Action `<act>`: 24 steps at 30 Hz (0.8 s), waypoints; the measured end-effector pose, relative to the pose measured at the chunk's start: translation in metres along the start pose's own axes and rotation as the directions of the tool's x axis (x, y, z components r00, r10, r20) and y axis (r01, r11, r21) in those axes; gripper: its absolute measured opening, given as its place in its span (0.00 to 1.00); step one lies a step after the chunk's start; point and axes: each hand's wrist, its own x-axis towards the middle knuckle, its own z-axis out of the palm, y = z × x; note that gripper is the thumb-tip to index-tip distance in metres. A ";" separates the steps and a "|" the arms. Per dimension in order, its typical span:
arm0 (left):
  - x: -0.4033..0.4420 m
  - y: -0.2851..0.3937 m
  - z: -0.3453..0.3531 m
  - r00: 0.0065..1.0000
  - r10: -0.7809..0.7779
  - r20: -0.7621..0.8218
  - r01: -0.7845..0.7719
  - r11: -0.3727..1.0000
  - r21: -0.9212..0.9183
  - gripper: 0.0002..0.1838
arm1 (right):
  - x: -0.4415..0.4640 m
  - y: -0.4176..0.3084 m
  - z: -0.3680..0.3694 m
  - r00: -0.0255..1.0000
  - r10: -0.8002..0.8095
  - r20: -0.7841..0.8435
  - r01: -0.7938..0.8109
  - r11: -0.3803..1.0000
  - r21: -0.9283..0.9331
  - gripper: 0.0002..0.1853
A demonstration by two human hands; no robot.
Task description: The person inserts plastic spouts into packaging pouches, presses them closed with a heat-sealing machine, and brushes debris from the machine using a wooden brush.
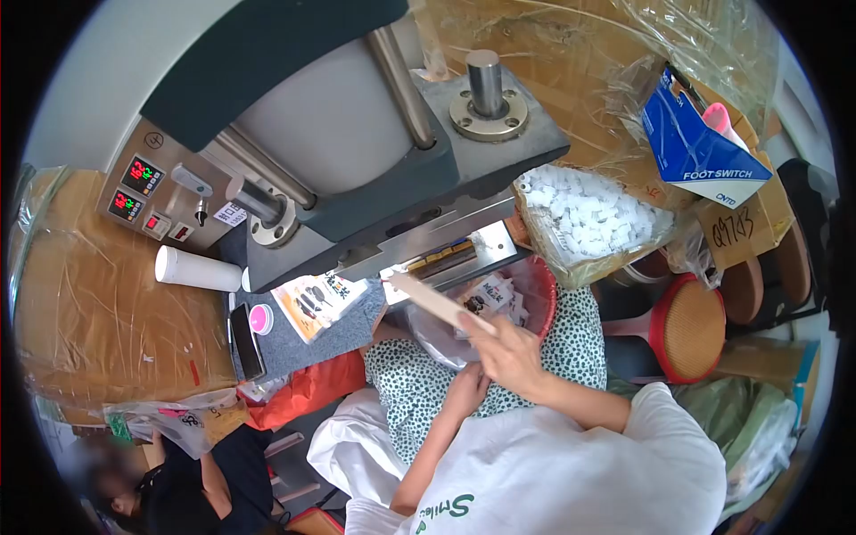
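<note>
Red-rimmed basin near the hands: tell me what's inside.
White printed packets and clear plastic show inside. The right hand and its flat stick hide part; whatever lies beneath the packets cannot be seen.

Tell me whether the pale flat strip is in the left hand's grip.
No: the right hand has the pale flat strip in its grip.

Bright, whitish light covers the scene; its source cannot be made out. Shade gathers along the underside of the machine [312, 134], while its metal posts [401, 89] carry shiny streaks. Above and right of the machine, plastic wrap [722, 36] glints. Below it, the white shirt [571, 473] is very bright and the stick [437, 303] shows little surface detail. Lower left of the machine, a person's head [109, 468] is blurred. Edges bow outward around the machine, and black rounds off the corners.
</note>
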 end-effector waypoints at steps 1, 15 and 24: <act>-0.001 0.000 0.001 0.999 -0.026 -0.032 0.025 0.999 -0.037 0.16 | -0.006 0.005 -0.011 0.998 0.060 0.017 -0.058 0.993 -0.106 0.30; -0.008 -0.001 0.002 0.999 -0.048 -0.003 0.048 0.999 -0.011 0.17 | -0.019 0.040 -0.019 0.975 0.191 -0.114 -0.209 0.962 -0.176 0.29; -0.006 0.002 0.002 1.000 -0.010 0.016 0.009 0.998 0.059 0.16 | -0.027 0.010 0.001 0.994 0.109 0.020 -0.108 0.993 -0.040 0.25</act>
